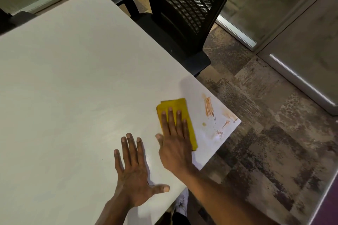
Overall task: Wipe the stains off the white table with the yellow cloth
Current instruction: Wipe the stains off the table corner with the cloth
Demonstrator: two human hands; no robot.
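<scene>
**Cloth down, stains just to its right**

Right hand (174,149) lies flat on the cloth (180,115), fingers spread and pressing it onto the counter (73,78). No pinch here: the grip is a wide-open palm pinning the folded yellow pad, which looks like the sensible way to push it around with even pressure. The cloth sits near the counter's right corner, close to the near edge.

Left hand (135,175) is planted bare on the counter beside it, grip wide and holding nothing, probably there as a brace while the other arm works.

The stains (209,108) are orange-brown streaks between the cloth and the corner, with smaller marks and a spot nearer the edge. They lie clear of the cloth, untouched by it, so the real work looks to be ahead: a sweep rightward. Mind the corner, where a long stroke could run the cloth off the edge. A chair (182,14) stands well behind.
</scene>
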